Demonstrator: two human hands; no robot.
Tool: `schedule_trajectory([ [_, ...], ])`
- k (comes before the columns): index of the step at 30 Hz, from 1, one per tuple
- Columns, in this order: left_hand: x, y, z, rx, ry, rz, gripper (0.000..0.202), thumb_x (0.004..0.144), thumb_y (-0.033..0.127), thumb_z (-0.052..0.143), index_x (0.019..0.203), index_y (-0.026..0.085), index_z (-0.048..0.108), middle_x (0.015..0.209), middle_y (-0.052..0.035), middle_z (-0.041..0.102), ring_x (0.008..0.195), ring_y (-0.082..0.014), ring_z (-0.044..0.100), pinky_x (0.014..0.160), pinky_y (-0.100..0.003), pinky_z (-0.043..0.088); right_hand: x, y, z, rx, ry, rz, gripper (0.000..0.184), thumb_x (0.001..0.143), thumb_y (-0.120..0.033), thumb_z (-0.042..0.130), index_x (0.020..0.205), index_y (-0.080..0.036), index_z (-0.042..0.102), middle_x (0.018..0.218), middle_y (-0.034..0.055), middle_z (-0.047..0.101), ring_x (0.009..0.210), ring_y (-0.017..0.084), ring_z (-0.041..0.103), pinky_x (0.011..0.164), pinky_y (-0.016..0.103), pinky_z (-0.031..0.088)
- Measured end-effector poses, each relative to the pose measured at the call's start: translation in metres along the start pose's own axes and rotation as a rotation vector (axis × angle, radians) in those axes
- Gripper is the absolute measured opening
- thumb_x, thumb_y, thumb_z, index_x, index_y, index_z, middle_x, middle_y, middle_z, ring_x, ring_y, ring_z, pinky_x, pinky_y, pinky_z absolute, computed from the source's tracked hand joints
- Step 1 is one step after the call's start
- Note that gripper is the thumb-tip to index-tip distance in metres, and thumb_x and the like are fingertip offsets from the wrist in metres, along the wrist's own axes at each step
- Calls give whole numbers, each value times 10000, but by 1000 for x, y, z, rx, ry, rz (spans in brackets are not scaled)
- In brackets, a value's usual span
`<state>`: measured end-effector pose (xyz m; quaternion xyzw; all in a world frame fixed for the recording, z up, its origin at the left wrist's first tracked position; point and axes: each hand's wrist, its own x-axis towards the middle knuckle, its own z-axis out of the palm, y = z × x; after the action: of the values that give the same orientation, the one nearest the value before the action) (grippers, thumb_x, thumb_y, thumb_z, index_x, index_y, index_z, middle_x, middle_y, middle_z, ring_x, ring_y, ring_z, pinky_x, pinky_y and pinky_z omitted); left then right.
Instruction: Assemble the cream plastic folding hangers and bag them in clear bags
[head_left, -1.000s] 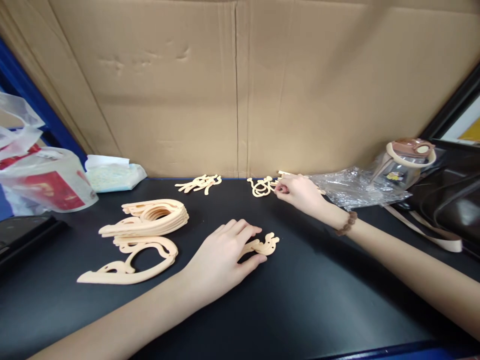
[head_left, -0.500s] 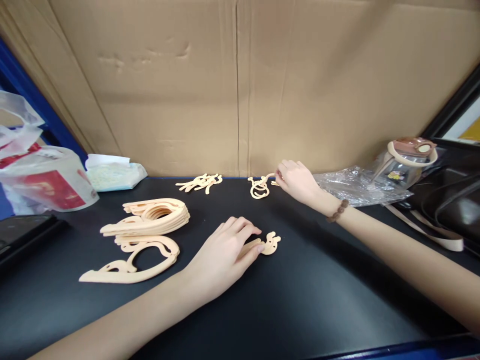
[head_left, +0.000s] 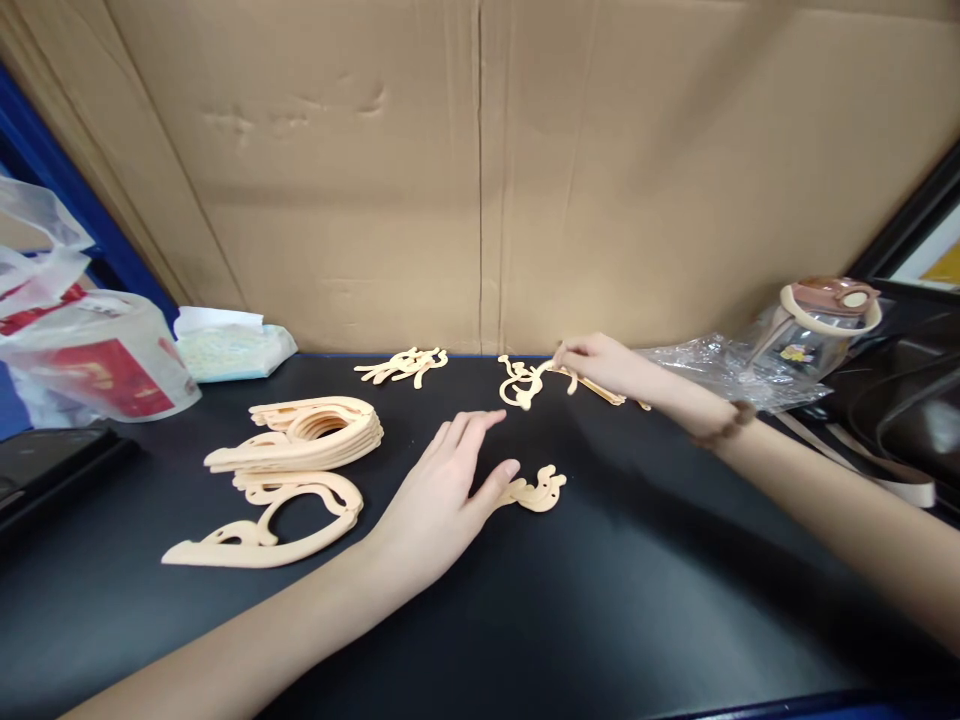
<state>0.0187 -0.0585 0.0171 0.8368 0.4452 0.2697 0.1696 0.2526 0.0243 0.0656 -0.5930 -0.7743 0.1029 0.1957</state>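
My left hand [head_left: 450, 495] has its thumb and fingers apart and grips nothing. Beside its thumb, partly hidden behind it, lie small beige plastic pieces [head_left: 546, 492] with holes in their rounded ends. Toward the back, my right hand [head_left: 600, 362] pinches a curved beige hook [head_left: 546, 368]. This hook overlaps a loose cluster of similar beige hooks [head_left: 512, 393]. Straight beige pieces [head_left: 604, 393] lie below and partly behind the right hand. Stacked folding hanger arms [head_left: 330, 455] rest to the left of my left hand, with more curved arms [head_left: 285, 550] in front.
Another cluster of beige hooks [head_left: 405, 366] lies at the back. Clear plastic wrap [head_left: 694, 370] and a lidded bottle [head_left: 817, 330] stand right, near a black bag [head_left: 900, 400]. At left are a tissue pack [head_left: 236, 350], a bagged roll [head_left: 112, 355] and a dark flat device [head_left: 60, 465].
My right hand has drawn slightly right and down, and the curved hook has shifted with it. My left hand has spread its thumb and fingers, letting go of the beige pieces.
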Motion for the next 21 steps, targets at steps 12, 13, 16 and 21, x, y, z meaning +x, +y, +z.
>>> schedule_trajectory([
  [12, 6, 3, -7, -243, -84, -16, 186, 948, 309, 454, 972, 240, 625, 810, 35, 648, 754, -129, 591, 679, -251, 425, -57, -2, 29, 728, -168, -22, 274, 834, -400, 601, 868, -160, 730, 660, -6, 601, 600, 113, 506, 587, 251, 414],
  [13, 5, 4, -7, -267, -100, -32, 208, 961, 327, 426, 1034, 249, 604, 828, 36, 653, 746, -126, 591, 674, -251, 425, -56, 1, 29, 714, -148, -4, 278, 831, -407, 606, 862, -161, 730, 648, -6, 599, 593, 114, 504, 580, 253, 414],
  [16, 3, 5, -5, -267, -141, -21, 290, 927, 410, 492, 1193, 296, 518, 917, 36, 658, 792, -142, 586, 701, -268, 435, -56, 4, 33, 699, -144, 15, 266, 820, -402, 617, 840, -159, 723, 639, -2, 615, 583, 121, 526, 581, 264, 432],
  [21, 2, 5, -2, -146, -164, 109, 134, 896, 320, 567, 1012, 268, 608, 858, 31, 634, 807, -149, 552, 737, -278, 428, -61, 0, 38, 658, -132, -59, 282, 863, -412, 569, 927, -155, 668, 711, 15, 668, 613, 140, 602, 606, 271, 484],
])
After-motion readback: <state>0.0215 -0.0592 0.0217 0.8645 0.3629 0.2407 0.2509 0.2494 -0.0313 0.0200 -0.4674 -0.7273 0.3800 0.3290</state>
